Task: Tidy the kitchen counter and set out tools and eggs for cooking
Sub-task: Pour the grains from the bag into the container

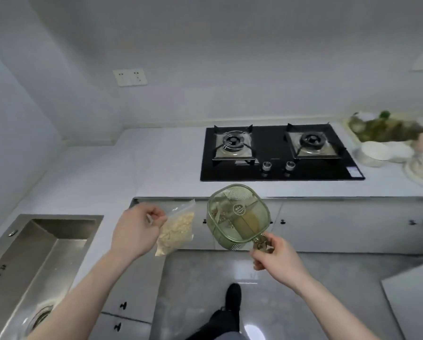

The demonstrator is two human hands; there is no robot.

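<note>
My left hand (137,231) pinches the top edge of a clear plastic bag (177,233) holding pale yellow grains; the bag hangs in front of the counter's edge. My right hand (275,253) grips the small handle of a green see-through container (238,215). That container is split into compartments with brownish and yellowish contents, and it is tilted up in the air below the counter front. Both things are held off the white counter (161,168).
A black two-burner gas hob (276,153) lies on the counter ahead. White bowls and plates (387,153) and a tray of greens (387,128) crowd the far right. A steel sink (31,256) is at left. Cabinet doors run below; my foot (232,300) is on the grey floor.
</note>
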